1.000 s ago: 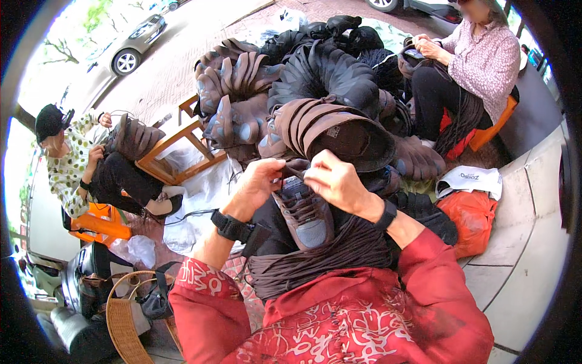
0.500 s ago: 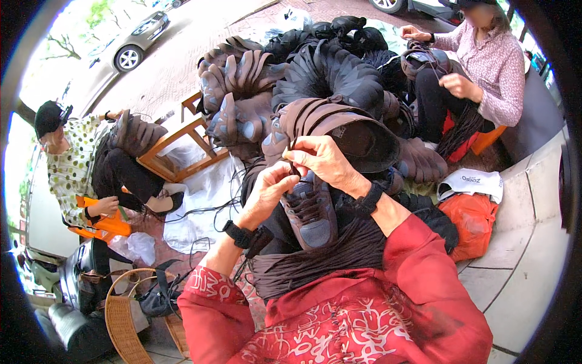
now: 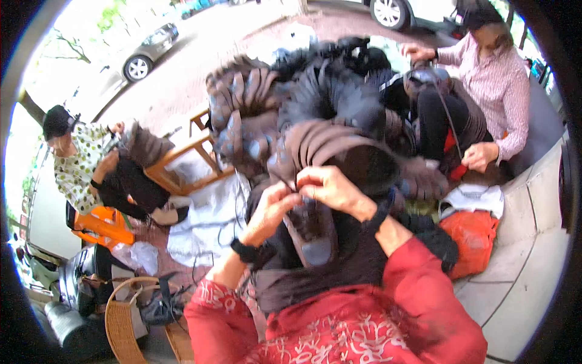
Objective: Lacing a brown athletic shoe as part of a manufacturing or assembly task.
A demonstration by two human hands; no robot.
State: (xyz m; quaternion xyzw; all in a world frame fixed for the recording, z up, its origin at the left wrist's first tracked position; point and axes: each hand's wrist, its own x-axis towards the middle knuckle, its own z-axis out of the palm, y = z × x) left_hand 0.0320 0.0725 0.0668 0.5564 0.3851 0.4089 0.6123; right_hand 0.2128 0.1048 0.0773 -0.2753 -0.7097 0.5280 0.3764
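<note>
A brown and blue-grey lace-up shoe (image 3: pixel 316 239) rests on my lap with its toe toward me, blurred by motion. My left hand (image 3: pixel 271 209) and my right hand (image 3: pixel 332 189) meet above its upper end, fingertips pinched together. Between them is a thin dark shoelace (image 3: pixel 282 179), mostly covered by the fingers. Across my lap lies a thick bundle of dark brown laces (image 3: pixel 297 286). Just beyond my hands sits a row of nested brown shoes (image 3: pixel 315 141). Whether the lace passes through an eyelet cannot be seen.
A large heap of dark shoes (image 3: pixel 330 91) lies ahead. A wooden stool frame (image 3: pixel 185 155) and white sheeting (image 3: pixel 203 221) are to its left. One person (image 3: pixel 79 161) sits at left, another (image 3: pixel 494 97) at right, both with shoes. An orange-red bag (image 3: pixel 470 239) stands right; a wicker chair (image 3: pixel 118 312) lower left.
The view has tilted, so most things sit slightly lower. My hands stay pinched together over the shoe. The person at right has drawn a lace out downward; the left person's lower hand has risen.
</note>
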